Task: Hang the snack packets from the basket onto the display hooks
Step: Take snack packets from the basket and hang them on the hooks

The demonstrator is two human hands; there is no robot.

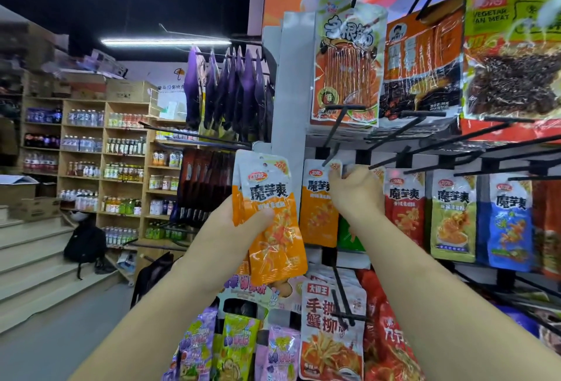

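Observation:
My left hand holds a small stack of orange snack packets upright, left of the display rack. My right hand pinches the top of another orange snack packet at the tip of a black display hook; I cannot tell whether the hole is on the hook. Red, green and blue packets of the same brand hang on the hooks to the right. The basket is not in view.
Larger snack bags hang on the row above, and more packets on hooks below. Long black hooks stick out toward me. At the left are drink shelves, steps and a black backpack.

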